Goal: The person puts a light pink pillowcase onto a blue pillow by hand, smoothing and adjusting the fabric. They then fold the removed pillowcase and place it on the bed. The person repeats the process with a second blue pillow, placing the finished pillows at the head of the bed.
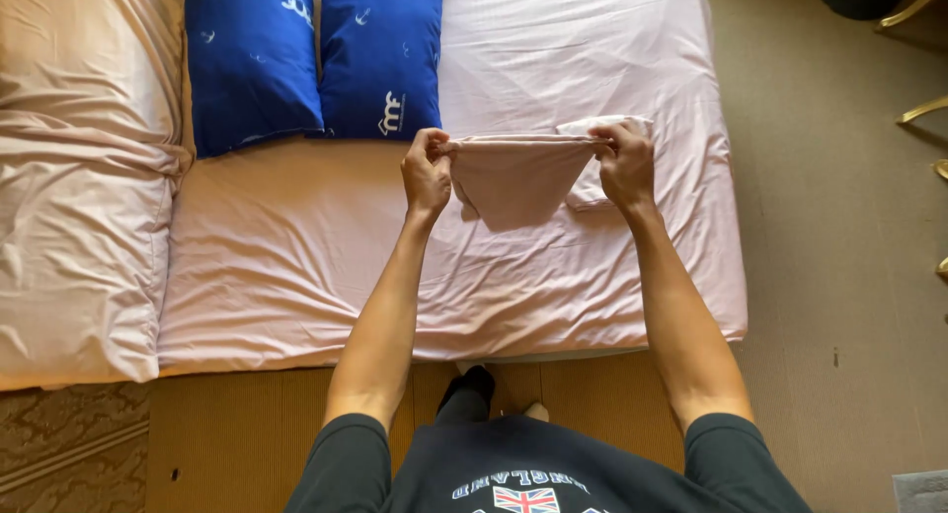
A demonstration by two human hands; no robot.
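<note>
1. Pale pink sheeting covers the low mattress (296, 266), which lies on a brown floor (839, 276); the sheet is smooth at its far end and creased nearer the person, soft cotton by the look of it.
2. Just above the mattress middle, a small pink cloth (513, 172) hangs in the air, stretched by its top edge between both hands, so its lower part sags into a blunt triangle.
3. On the left hand (427, 172), the fingers are pinched shut on the cloth's left corner; on the right hand (626, 162), they clamp the right corner. Holding it taut this way keeps the top edge straight and level.
4. Behind the cloth, toward the right hand, a folded white-pink piece (592, 182) lies flat on the mattress, partly hidden.
5. Two blue pillows (316, 59), slick and printed with white marks, sit side by side at the mattress's far left end.
6. Left of the mattress lies a puffy peach quilt (79, 177), rumpled and thick.
</note>
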